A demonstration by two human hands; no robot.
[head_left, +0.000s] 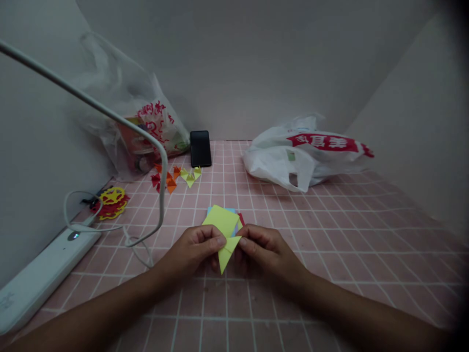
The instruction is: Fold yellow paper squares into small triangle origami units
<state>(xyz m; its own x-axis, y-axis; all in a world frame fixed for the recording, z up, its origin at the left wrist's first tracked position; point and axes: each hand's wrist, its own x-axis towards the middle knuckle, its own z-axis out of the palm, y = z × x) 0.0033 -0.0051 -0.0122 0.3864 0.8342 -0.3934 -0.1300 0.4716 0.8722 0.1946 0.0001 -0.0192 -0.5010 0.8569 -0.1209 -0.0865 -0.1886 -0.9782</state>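
We see the yellow paper (pixel 227 250) at lower centre of the frame, pinched between both hands, its point aiming down. The left hand (pixel 194 249) and right hand (pixel 266 247) are closed on it (equally near), above the counter (pixel 330 234).

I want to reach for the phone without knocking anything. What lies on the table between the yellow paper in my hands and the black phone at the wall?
In the head view, only bare pink tiles lie between the folded yellow paper and the phone.
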